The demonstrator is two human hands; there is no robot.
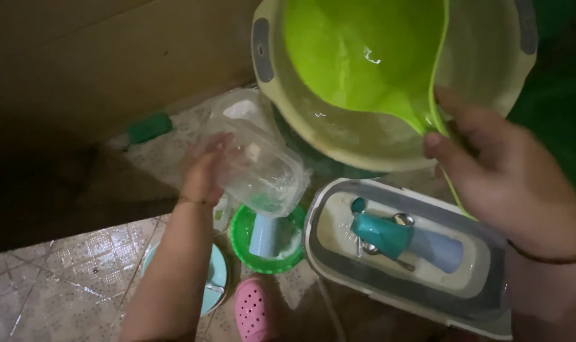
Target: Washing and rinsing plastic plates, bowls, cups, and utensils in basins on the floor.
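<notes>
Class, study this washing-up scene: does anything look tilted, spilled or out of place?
The clear plastic container in the left hand is tipped on its side. The right hand holds the green scoop over the cream basin. The floor tiles look wet.

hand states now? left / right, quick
Left hand: closed on a clear plastic container.
Right hand: gripping the handle of a green scoop over a cream basin.

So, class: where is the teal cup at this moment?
In the head view, the teal cup lies on its side inside the grey-rimmed tub, lower right, beside spoons and below the right hand holding the green scoop.
</notes>
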